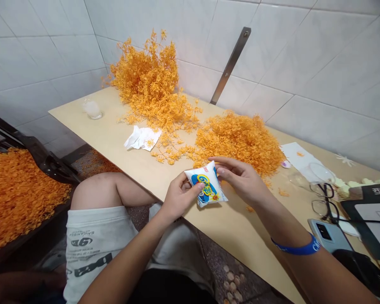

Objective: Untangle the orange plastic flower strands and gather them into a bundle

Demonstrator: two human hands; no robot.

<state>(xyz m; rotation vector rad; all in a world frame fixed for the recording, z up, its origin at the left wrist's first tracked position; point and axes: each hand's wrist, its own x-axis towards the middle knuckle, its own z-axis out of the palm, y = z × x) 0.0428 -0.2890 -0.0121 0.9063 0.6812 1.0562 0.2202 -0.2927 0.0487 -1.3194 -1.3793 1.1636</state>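
Pale tiled walls meet in a corner behind a light tan table (114, 145), with one metal strip (230, 65) slanting up the wall. Two heaps of orange artificial sprigs lie on it: a tall heap (148, 80) toward the far left end and a lower heap (240, 137) nearer the hands. One dark-edged container (19, 198), left of the table, is full of orange pieces. One small clear glass (93, 109) holds something whitish, too blurred to name. One crumpled tissue (141, 137) lies before the tall heap; one phone (329, 236) lies at the right.

One plump white-and-blue packet (209, 183) is held over the table's near edge. The left hand (182, 196) has its grip closed on it, thumb across the front. The right hand (240, 179) curves, part-open, at its upper right edge; whether that grip pinches it, I cannot tell.
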